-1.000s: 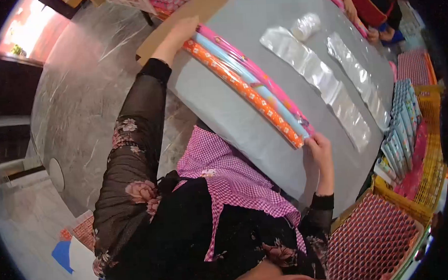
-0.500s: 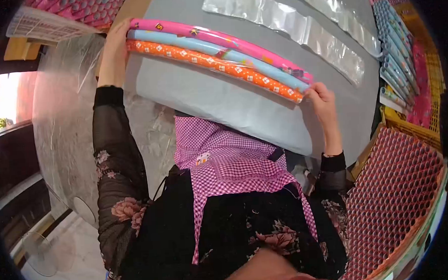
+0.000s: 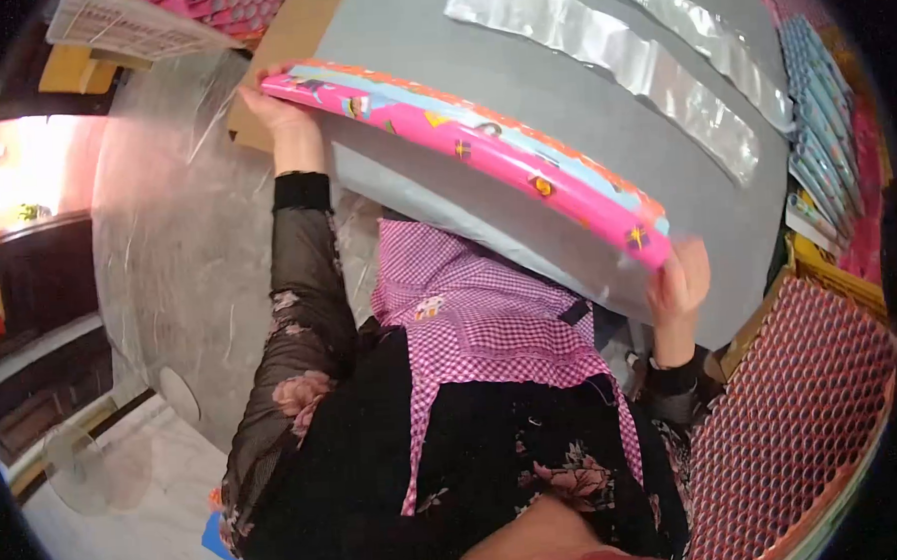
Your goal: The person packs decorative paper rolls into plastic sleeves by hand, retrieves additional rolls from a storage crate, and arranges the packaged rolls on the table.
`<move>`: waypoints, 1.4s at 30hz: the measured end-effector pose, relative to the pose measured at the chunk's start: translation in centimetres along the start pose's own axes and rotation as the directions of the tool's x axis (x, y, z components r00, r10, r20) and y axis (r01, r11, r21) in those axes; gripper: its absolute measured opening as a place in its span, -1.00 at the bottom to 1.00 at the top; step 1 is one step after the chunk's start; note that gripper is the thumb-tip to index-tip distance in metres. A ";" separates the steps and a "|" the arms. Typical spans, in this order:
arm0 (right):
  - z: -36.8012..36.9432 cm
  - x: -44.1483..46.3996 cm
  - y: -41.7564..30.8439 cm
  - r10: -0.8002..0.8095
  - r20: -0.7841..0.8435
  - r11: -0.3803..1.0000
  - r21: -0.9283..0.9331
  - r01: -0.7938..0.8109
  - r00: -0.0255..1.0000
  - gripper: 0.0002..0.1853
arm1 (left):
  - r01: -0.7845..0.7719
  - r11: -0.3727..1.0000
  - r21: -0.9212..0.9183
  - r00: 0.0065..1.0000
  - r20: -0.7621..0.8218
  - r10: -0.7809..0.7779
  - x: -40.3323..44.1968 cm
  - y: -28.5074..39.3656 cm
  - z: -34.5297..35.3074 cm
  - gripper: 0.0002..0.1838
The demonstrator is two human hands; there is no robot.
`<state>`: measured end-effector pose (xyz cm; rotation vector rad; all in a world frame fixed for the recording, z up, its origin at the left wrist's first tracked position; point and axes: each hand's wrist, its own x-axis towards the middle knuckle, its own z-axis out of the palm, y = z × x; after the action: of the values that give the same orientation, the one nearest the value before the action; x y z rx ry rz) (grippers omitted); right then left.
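Three long rolls of patterned wrapping paper lie side by side in a bundle between my hands. The pink roll [image 3: 473,151] is nearest me, with the light blue roll [image 3: 400,90] and the orange roll [image 3: 481,111] showing behind it. A shiny clear film seems to cover them. My left hand [image 3: 281,109] is closed around the bundle's left end. At the right end, my right hand [image 3: 681,278] is closed on the pink roll's tip, slightly blurred. Beneath is the grey table [image 3: 418,41]; whether the bundle touches it I cannot tell.
Flat clear plastic sleeves [image 3: 569,50] lie across the table's far side. Blue patterned rolls [image 3: 820,124] are piled at the right beside a yellow crate [image 3: 839,273]. A large stack of red rolls [image 3: 788,385] stands near my right arm. Cardboard [image 3: 303,31] edges the table's left.
The bundle has been turned over: orange was nearest me, now pink is. Both hands have shifted right and nearer to me in view, still holding the ends.
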<state>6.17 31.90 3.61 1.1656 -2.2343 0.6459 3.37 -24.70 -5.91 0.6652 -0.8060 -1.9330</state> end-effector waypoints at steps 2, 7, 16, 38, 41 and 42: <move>0.2 -0.6 -0.6 -0.050 -0.027 0.998 0.033 0.051 0.998 -0.69 | -0.007 0.984 -0.177 0.999 0.038 0.014 -0.9 -0.2 -0.4 -0.40; -0.6 -0.3 -1.5 -0.100 0.030 0.995 -0.007 0.100 0.995 -0.70 | 0.201 0.877 -0.436 0.967 0.234 -0.105 -1.2 0.6 -1.2 -0.41; -0.1 0.0 -1.3 -0.131 -0.014 0.991 -0.011 0.131 0.991 -0.70 | 0.128 0.902 -0.412 0.970 0.240 -0.028 -0.4 1.2 -1.7 -0.42; 7.4 2.4 6.0 0.721 0.608 0.021 0.461 -0.887 0.333 -0.81 | -0.394 0.174 0.903 0.889 0.422 -0.179 2.0 -0.4 2.9 -0.46; 8.1 2.2 5.4 0.738 0.613 -0.010 0.430 -0.903 0.284 -0.79 | -0.464 -0.266 0.845 0.885 0.455 -0.097 1.1 -0.3 4.4 -0.49; 8.0 2.4 5.2 0.738 0.614 -0.058 0.470 -0.881 0.280 -0.78 | -0.452 -0.415 0.789 0.873 0.487 -0.026 -1.0 -0.3 5.6 -0.50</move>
<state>-1.27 28.11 -1.67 -0.2391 -2.7115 2.3085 -0.42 -22.23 -2.42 0.9584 -2.7063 -0.2542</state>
